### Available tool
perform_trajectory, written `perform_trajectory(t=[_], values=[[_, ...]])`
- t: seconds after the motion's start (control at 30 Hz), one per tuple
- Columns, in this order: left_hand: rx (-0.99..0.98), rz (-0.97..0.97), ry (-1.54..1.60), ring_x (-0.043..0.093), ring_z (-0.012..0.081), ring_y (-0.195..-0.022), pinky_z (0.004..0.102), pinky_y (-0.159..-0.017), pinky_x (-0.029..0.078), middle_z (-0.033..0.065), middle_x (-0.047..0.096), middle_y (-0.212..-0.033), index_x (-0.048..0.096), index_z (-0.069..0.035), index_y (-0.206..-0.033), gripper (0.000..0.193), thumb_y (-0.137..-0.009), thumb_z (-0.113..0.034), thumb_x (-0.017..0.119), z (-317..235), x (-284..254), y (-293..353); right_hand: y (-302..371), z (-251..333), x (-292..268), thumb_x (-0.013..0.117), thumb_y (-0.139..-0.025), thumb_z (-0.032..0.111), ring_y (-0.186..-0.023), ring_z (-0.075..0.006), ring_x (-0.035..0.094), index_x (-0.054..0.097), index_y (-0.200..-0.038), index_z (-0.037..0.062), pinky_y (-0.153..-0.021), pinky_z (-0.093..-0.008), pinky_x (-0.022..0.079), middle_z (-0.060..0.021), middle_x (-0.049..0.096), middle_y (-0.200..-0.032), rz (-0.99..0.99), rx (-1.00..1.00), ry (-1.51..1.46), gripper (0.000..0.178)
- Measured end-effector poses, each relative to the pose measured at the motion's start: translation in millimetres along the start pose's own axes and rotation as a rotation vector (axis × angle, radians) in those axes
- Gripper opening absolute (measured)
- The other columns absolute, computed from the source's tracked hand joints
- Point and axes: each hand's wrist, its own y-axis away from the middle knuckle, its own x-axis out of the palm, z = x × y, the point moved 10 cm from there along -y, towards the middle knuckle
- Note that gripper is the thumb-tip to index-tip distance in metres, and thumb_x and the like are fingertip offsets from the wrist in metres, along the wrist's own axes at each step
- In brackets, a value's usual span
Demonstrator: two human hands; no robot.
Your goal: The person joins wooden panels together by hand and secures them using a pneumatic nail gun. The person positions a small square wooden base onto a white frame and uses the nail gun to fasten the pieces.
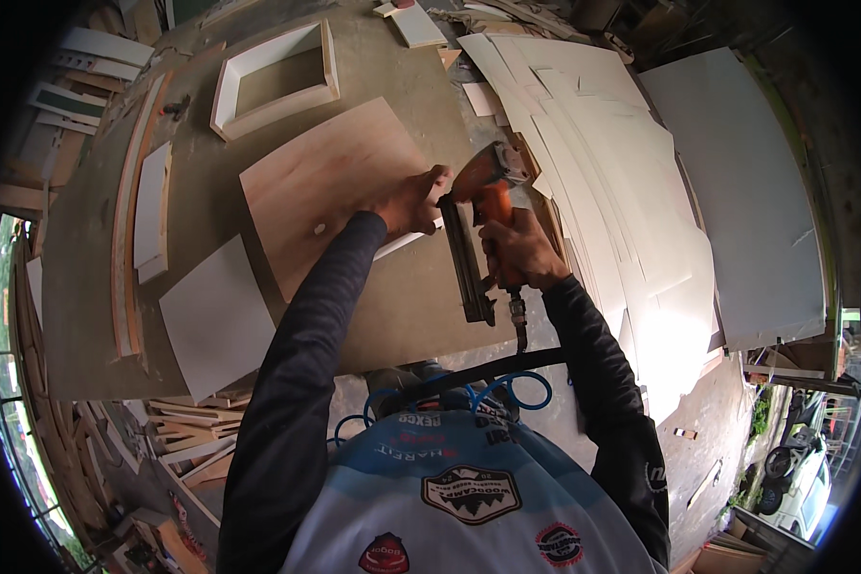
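My right hand (524, 251) is closed round the handle of an orange and black nail gun (494, 170). Its long dark magazine points toward me, and its nose is close to the fingers of my left hand (413, 203). Those fingers curl over the right edge of a reddish-brown wooden panel (325, 177), holding it on the worktable (392, 330). A white strip (404, 245) shows along the panel's edge below that hand; how the two join is hidden. From the gun's handle runs an air hose, with blue coils (526, 387) near my waist.
A white-sided rectangular frame (277, 77) lies at the far left of the table. Nearer are a white board (218, 316), a narrow white piece (152, 210) and long strips (132, 230). Stacked white sheets (612, 172) fill the right side. Wood scraps (196, 430) lie below the table's left edge.
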Motion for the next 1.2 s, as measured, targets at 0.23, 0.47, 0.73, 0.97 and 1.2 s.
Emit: perform_trajectory(t=[0.23, 0.47, 0.73, 0.97, 1.2], values=[[-0.154, 0.110, 0.077, 0.061, 0.0379, -0.124, 0.0434, -0.102, 0.054, 0.0172, 0.057, -0.138, 0.039, -0.012, -0.138, 0.090, -0.062, -0.010, 0.087, -22, -17, 7, -3, 8, 3, 0.066, -0.090, 0.016, -0.055, -0.0160, 0.064, 0.063, -0.088, -0.0076, -0.050, -0.0323, 0.053, -0.0084, 0.065, -0.072, 0.048, -0.069, 0.083, 0.024], [-0.063, -0.026, 0.058, 0.064, 0.0437, -0.115, 0.0459, -0.098, 0.055, 0.0194, 0.062, -0.130, 0.040, -0.011, -0.139, 0.092, -0.059, -0.009, 0.087, -14, -25, 12, 0, 14, 11, 0.066, -0.090, 0.016, -0.055, -0.0153, 0.063, 0.063, -0.087, -0.0075, -0.050, -0.0320, 0.052, -0.0074, 0.064, -0.071, 0.086, -0.052, 0.097, 0.024], [-0.173, 0.105, 0.047, 0.056, 0.0408, -0.131, 0.0454, -0.109, 0.050, 0.0194, 0.057, -0.140, 0.038, -0.010, -0.140, 0.093, -0.063, -0.011, 0.089, -18, -22, 13, -1, 15, 11, 0.065, -0.091, 0.015, -0.054, -0.0149, 0.063, 0.062, -0.087, -0.0051, -0.049, -0.0315, 0.052, -0.0068, 0.064, -0.071, 0.106, -0.070, 0.148, 0.020], [-0.167, 0.106, 0.050, 0.054, 0.0401, -0.134, 0.0449, -0.112, 0.048, 0.0200, 0.056, -0.142, 0.038, -0.008, -0.141, 0.094, -0.063, -0.010, 0.089, -24, -25, 13, -5, 19, 13, 0.065, -0.091, 0.012, -0.051, -0.0148, 0.062, 0.060, -0.090, -0.0039, -0.045, -0.0311, 0.052, -0.0064, 0.062, -0.071, 0.142, -0.028, 0.208, 0.017], [-0.120, 0.076, 0.108, 0.054, 0.0389, -0.136, 0.0443, -0.111, 0.048, 0.0208, 0.056, -0.144, 0.036, -0.008, -0.144, 0.098, -0.061, -0.006, 0.089, -28, -28, 14, -4, 19, 13, 0.067, -0.091, 0.014, -0.051, -0.0156, 0.063, 0.062, -0.090, -0.0055, -0.046, -0.0322, 0.052, -0.0076, 0.063, -0.071, 0.131, -0.057, 0.192, 0.020]])
